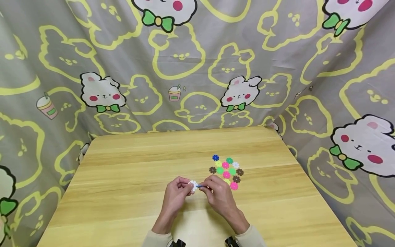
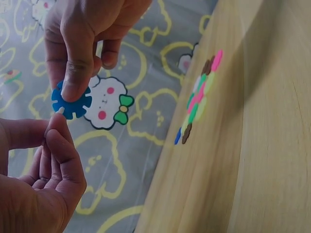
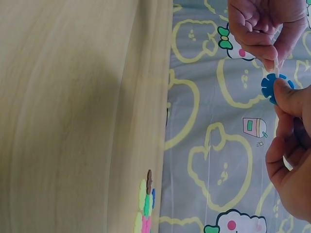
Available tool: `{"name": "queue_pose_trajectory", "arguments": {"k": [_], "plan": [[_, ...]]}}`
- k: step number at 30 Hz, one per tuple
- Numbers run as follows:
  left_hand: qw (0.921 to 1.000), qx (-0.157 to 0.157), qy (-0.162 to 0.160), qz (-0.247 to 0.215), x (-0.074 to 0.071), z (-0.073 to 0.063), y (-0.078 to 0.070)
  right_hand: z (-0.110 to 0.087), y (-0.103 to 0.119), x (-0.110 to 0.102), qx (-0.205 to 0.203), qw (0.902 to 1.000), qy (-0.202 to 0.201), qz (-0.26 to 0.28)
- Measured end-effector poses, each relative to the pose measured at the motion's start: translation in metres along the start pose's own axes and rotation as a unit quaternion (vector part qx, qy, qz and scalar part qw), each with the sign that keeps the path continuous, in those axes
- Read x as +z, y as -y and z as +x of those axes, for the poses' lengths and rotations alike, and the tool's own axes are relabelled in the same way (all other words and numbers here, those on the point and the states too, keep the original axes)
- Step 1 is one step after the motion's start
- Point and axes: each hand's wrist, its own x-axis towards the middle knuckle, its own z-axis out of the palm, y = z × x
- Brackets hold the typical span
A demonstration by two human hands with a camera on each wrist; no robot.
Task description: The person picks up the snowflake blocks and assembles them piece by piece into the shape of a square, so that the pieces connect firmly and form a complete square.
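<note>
My left hand (image 1: 177, 193) pinches a white notched plastic disc (image 1: 193, 185) between thumb and fingers. Opposite it, my right hand (image 1: 218, 193) pinches a blue notched disc (image 2: 72, 103) by its edge. The two discs meet at their rims, set crosswise to each other; how deep the slots sit in one another I cannot tell. In the right wrist view the white disc (image 3: 276, 67) shows edge-on above the blue disc (image 3: 270, 88). Both hands are held above the table, and fingertips cover part of each disc.
Several loose notched discs lie flat on the wooden table (image 1: 123, 171), just beyond my right hand, among them a dark blue disc (image 1: 215, 157), a brown disc (image 1: 239, 172) and a pink disc (image 1: 234, 186). A patterned grey curtain (image 1: 191, 61) hangs around the table's back and sides.
</note>
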Motion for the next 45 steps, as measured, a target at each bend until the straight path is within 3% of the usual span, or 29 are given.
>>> {"name": "queue_pose_trajectory", "arguments": {"k": [26, 36, 45], "plan": [[1.0000, -0.001, 0.008, -0.005, -0.012, 0.009, -0.005, 0.013, 0.002, 0.007, -0.041, 0.9988, -0.006, -0.027], [0.9999, -0.008, 0.004, -0.014, -0.012, 0.011, -0.004, 0.014, 0.004, 0.011, -0.039, 0.9980, -0.009, -0.049], [0.9996, -0.020, 0.003, -0.021, -0.009, 0.013, -0.003, 0.011, 0.001, 0.015, -0.033, 0.9990, -0.013, -0.027]]}}
